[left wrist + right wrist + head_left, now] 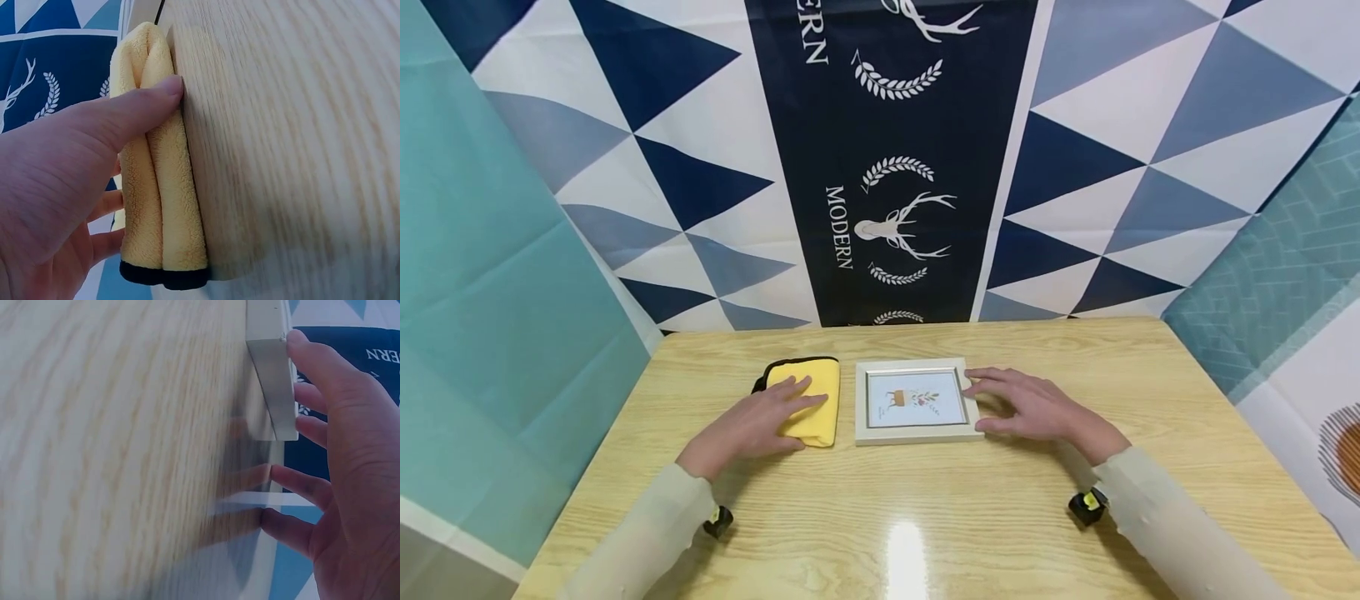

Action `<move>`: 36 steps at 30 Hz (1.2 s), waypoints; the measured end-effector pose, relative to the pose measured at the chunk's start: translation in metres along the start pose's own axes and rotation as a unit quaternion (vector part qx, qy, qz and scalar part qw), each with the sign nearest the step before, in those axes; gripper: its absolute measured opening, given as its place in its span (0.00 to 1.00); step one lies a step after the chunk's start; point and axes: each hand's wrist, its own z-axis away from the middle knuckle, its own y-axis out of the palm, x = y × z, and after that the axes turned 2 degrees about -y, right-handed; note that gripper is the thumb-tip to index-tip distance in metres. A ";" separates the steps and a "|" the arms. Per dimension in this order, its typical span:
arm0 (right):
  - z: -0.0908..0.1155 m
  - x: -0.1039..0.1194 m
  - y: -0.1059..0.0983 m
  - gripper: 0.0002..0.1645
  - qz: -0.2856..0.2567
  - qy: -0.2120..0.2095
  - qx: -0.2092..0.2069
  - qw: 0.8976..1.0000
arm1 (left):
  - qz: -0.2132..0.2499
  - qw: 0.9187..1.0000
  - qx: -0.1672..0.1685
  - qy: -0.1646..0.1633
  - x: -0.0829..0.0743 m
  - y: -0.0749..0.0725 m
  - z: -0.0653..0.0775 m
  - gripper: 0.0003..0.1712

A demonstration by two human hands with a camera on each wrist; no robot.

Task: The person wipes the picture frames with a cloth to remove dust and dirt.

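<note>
A folded yellow cloth (pixel 824 417) with black edging lies on the wooden table, left of a picture frame. My left hand (pixel 766 421) rests over it with fingers spread across its top. In the left wrist view the thumb of my left hand (pixel 75 140) lies across the folded side of the cloth (pixel 172 181). The cream picture frame (pixel 917 434) lies flat, showing a small printed drawing. My right hand (pixel 1030 406) touches its right edge with loosely spread fingers. Close up, the thumb of my right hand (pixel 356 419) meets the corner of the frame (pixel 275 381).
Both things lie on a light wood table (pixel 880 492), near its back edge. Behind it hangs a patterned cloth (pixel 917 133) with triangles and deer heads. A black wrist camera (pixel 718 522) sits under the left sleeve, and another wrist camera (pixel 1086 506) under the right.
</note>
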 end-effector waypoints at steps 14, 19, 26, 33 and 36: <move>0.000 -0.001 0.001 0.32 0.004 0.000 0.010 1.000 | -0.089 0.990 -0.094 0.060 0.002 0.009 -0.009 0.36; 0.000 -0.001 0.002 0.32 0.007 -0.004 0.007 1.000 | -0.083 0.990 -0.098 0.060 0.002 0.010 -0.010 0.36; 0.000 -0.002 0.002 0.33 0.011 -0.004 0.003 1.000 | -0.091 0.986 -0.119 0.070 0.003 0.009 -0.011 0.35; 0.000 -0.002 0.002 0.33 0.014 0.001 0.010 1.000 | -0.061 0.983 -0.154 0.078 0.004 0.001 -0.010 0.37; -0.001 0.000 0.001 0.34 0.009 0.001 0.011 1.000 | -0.049 0.983 -0.160 0.073 0.005 -0.004 -0.012 0.38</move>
